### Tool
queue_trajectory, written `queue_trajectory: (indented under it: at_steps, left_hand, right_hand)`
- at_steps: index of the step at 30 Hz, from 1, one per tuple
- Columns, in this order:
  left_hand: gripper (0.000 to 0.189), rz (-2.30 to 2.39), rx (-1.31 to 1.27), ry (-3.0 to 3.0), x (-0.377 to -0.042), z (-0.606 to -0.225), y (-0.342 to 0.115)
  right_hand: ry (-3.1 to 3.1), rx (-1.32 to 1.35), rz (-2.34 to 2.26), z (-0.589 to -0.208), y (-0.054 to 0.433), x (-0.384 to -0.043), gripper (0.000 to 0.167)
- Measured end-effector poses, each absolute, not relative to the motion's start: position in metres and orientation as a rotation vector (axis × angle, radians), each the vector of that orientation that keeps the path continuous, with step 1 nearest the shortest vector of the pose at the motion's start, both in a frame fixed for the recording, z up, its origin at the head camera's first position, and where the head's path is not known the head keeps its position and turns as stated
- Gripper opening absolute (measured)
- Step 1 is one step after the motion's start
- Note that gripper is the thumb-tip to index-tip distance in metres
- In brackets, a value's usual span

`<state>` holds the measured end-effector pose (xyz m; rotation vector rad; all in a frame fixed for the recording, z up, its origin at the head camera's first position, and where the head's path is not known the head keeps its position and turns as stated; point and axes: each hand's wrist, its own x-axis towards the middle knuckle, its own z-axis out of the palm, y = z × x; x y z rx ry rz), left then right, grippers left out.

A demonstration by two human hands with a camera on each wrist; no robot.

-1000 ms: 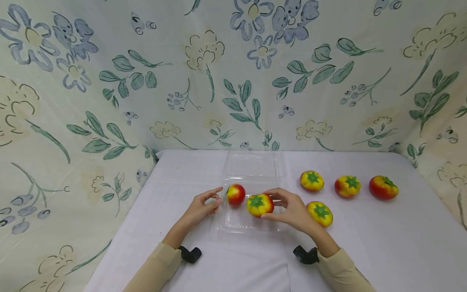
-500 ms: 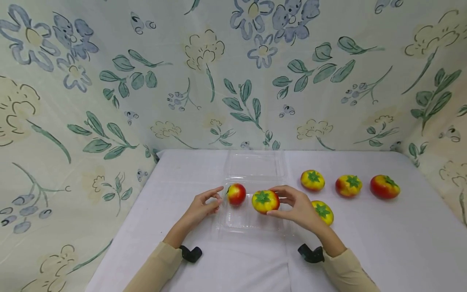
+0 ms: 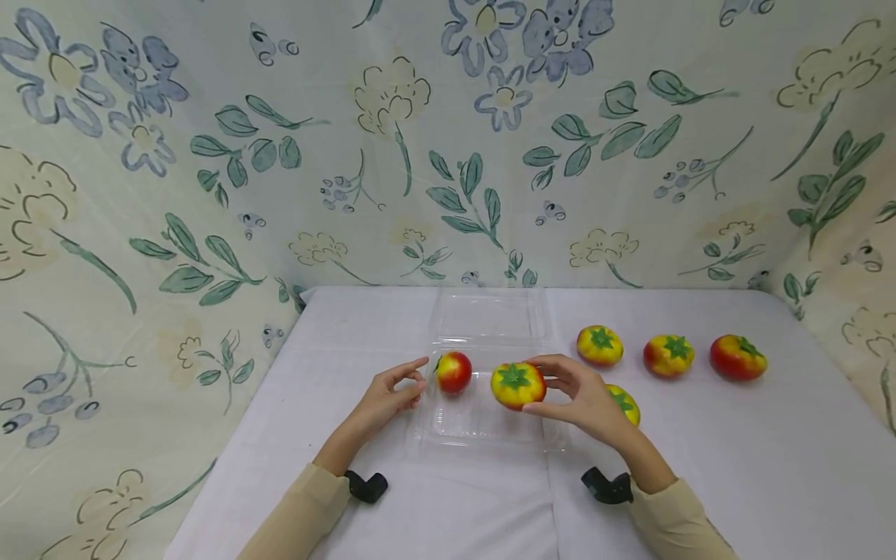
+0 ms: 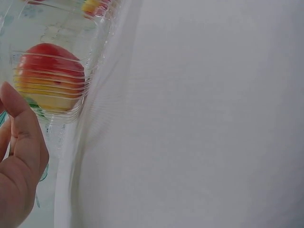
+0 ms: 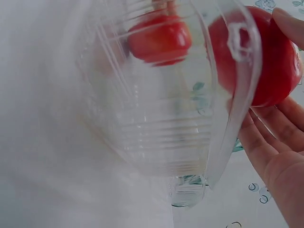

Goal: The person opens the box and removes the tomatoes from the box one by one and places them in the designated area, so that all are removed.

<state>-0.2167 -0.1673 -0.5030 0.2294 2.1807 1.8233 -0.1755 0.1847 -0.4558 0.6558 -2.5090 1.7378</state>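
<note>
My right hand grips a yellow-and-red tomato between thumb and fingers, its green star-shaped cap facing up. That tomato overlaps the right part of a clear plastic clamshell box, whose lid lies open toward the back. In the right wrist view the held tomato appears close to the box rim, partly behind it. Another red-yellow tomato sits in the left side of the box. My left hand has loosely bent fingers, fingertips right at the box's left edge, holding nothing.
To the right on the white cloth lie several more tomatoes: a back row with a yellow one, a mixed one and a red one, plus one partly hidden behind my right hand. A floral curtain rises behind.
My right hand has moved rightward, carrying the tomato away from the one in the box. My left hand stays almost still.
</note>
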Motion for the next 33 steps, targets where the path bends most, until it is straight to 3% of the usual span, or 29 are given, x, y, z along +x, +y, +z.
queue_trajectory:
  at_steps: [33]
  left_hand:
    - [0.052,1.837,0.230,2.148,-0.219,-0.504,-0.167]
  right_hand:
    - [-2.572,0.421,1.592,-0.455,0.225,-0.165,0.064]
